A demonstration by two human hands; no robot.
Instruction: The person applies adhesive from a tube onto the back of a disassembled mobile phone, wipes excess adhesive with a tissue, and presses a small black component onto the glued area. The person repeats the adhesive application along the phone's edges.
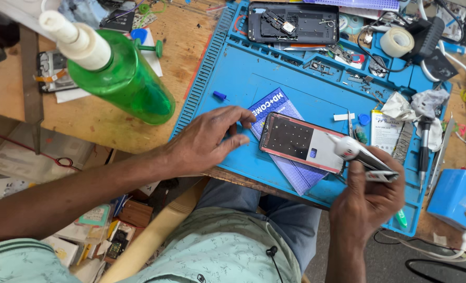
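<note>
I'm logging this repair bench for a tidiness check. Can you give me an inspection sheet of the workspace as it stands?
Surface: blue work mat on a wooden bench.
Job's things: phone frame lies open on a blue packet; glue tube, nozzle at the frame's right end.
Clutter: green bottle, second opened phone, tape roll, crumpled tissue, small screws and parts in the mat's trays.
Grippers: left hand rests flat on the mat, fingertips beside the frame; right hand grips the glue tube.
Cables: white leads by a blue box.
Surroundings: boxes of parts below the bench.
</note>
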